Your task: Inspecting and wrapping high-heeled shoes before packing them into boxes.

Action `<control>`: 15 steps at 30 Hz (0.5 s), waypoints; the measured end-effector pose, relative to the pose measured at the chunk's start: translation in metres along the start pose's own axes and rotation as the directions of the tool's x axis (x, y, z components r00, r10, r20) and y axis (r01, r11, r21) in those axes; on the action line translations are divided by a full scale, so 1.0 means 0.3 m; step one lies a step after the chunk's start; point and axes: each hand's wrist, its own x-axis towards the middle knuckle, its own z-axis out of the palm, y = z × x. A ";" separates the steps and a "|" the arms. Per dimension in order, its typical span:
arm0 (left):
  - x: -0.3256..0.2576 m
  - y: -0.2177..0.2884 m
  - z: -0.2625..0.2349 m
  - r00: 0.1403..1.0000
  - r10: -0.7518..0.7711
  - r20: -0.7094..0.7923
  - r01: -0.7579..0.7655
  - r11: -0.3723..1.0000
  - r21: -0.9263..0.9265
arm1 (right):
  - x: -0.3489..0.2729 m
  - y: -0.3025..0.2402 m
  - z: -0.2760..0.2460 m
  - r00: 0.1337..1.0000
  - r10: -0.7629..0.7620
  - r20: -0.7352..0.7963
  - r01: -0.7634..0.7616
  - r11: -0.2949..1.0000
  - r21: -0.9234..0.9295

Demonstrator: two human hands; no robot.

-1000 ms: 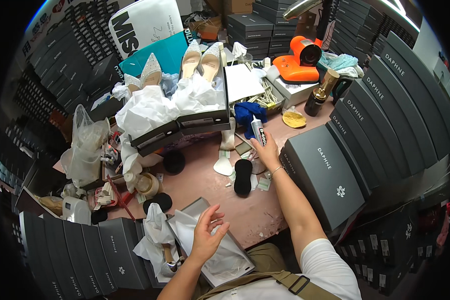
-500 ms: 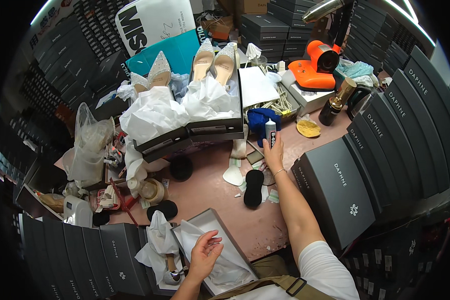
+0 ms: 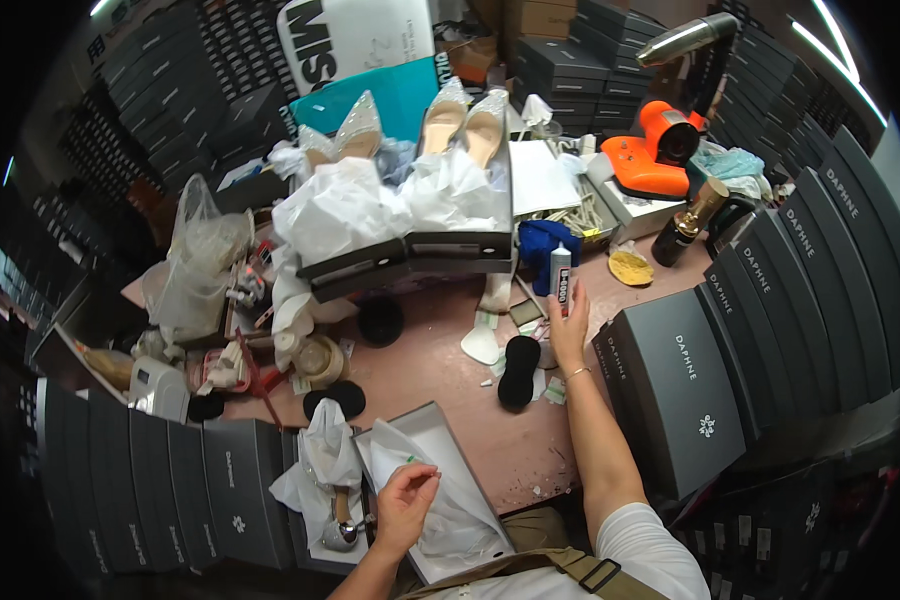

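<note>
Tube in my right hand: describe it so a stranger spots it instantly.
On the pinkish table, find the crumpled blue cloth. Just in front, the right hand holds the grey tube. Its narrow nozzle sets it apart from the cloth and black pad.

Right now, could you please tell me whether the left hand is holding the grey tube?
No, the grey tube is in the right hand, and the left hand is well apart from it.

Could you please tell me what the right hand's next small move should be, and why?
I would probably draw the glue tube back from the blue cloth: the right hand grips its lower end, while its nozzle points away from the wearer and overlaps the cloth in this view.
</note>
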 end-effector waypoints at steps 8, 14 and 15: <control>-0.264 0.049 -0.186 0.998 0.003 -0.069 -0.010 0.995 -0.100 | -0.425 -0.365 -0.325 0.856 0.085 0.510 -0.330 0.850 0.410; -0.742 -0.103 -0.493 0.898 -0.245 -0.365 0.303 0.947 0.110 | -0.697 -0.379 -0.489 0.659 0.142 0.739 -0.423 0.882 0.207; -0.803 -0.154 -0.524 0.848 -0.277 -0.452 0.385 0.908 0.166 | -0.712 -0.404 -0.489 0.646 0.131 0.752 -0.444 0.866 0.230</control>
